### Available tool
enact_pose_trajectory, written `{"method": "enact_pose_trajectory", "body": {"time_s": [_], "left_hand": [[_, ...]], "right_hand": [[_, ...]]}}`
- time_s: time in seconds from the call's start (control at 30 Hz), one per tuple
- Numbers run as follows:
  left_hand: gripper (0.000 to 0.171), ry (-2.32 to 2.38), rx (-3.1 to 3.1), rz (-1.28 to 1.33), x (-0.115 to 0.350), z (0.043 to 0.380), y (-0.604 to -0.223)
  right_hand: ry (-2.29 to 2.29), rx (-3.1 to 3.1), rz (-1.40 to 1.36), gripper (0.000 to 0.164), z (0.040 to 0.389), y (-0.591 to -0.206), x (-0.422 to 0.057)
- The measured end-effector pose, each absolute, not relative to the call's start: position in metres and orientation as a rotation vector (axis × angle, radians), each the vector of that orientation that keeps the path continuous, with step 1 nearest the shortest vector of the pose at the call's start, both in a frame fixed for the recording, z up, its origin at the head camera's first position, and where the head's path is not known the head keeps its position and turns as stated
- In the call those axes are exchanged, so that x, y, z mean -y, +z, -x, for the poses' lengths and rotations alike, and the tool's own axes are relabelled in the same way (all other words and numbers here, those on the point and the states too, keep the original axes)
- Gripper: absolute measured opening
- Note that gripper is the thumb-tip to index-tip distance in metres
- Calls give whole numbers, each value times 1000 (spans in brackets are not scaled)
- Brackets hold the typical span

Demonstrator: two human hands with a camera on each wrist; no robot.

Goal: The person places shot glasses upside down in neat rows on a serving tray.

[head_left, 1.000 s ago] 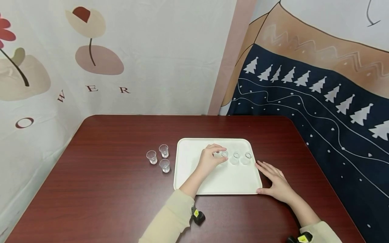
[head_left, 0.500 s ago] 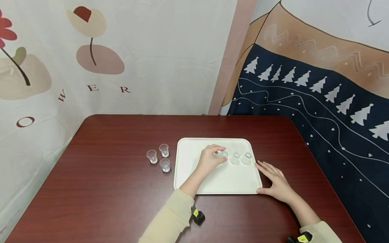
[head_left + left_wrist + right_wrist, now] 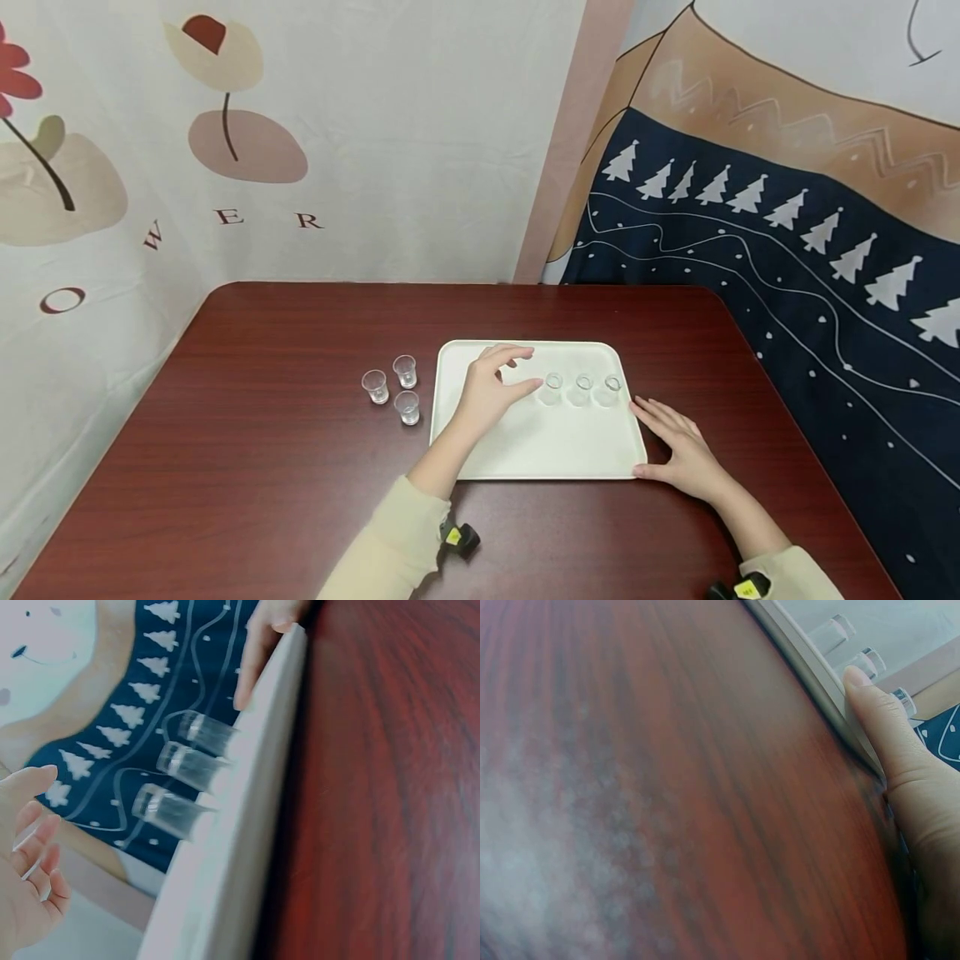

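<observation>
Three small clear shot glasses stand in a row on the white tray [image 3: 555,454]: a left one [image 3: 550,392], a middle one [image 3: 580,393] and a right one [image 3: 607,393]. My left hand [image 3: 483,387] is over the tray just left of the row, thumb and fingers spread apart and holding nothing; the left wrist view shows a gap between this hand and the nearest glass [image 3: 169,811]. At the tray's right side my right hand [image 3: 686,450] rests with its fingers along the rim and its thumb [image 3: 874,705] by the near corner.
Left of the tray, three more shot glasses [image 3: 407,408] are grouped on the dark red wooden table [image 3: 300,492]. Printed cloths [image 3: 420,167] hang behind the table and along its right side.
My left hand has let go of the left glass in the row and drawn back to the left, its fingers opening. The right hand and the tray have stayed still.
</observation>
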State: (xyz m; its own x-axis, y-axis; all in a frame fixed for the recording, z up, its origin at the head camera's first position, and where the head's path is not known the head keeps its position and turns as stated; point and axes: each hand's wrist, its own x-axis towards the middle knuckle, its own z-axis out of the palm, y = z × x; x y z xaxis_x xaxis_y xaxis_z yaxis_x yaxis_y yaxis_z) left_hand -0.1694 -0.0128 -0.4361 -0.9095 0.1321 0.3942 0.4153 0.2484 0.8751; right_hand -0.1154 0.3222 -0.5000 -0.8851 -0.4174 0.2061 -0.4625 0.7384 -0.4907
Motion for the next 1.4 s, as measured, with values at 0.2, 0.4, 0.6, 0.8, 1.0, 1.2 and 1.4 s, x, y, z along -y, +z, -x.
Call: {"method": "enact_pose_trajectory", "body": {"time_s": [0.2, 0.4, 0.6, 0.8, 1.0, 1.2, 1.4], "left_hand": [[41, -1682, 2201, 521, 41, 155, -419], [40, -1652, 2187, 487, 72, 138, -404], [38, -1594, 2215, 451, 99, 118, -384], [42, -1531, 2283, 384, 132, 123, -413], [46, -1509, 2368, 367, 159, 122, -438], [47, -1465, 2441, 420, 173, 123, -450], [46, -1395, 2554, 343, 179, 122, -456]], "right_hand": [[847, 2858, -719, 95, 115, -501, -323], [842, 2856, -717, 95, 115, -502, -324], [845, 2853, -713, 95, 115, -503, -325], [844, 2855, -716, 95, 114, -502, -324], [836, 2858, -710, 95, 114, -501, -324], [839, 2865, -707, 95, 113, -501, -324], [843, 2864, -710, 95, 114, -500, -322]]}}
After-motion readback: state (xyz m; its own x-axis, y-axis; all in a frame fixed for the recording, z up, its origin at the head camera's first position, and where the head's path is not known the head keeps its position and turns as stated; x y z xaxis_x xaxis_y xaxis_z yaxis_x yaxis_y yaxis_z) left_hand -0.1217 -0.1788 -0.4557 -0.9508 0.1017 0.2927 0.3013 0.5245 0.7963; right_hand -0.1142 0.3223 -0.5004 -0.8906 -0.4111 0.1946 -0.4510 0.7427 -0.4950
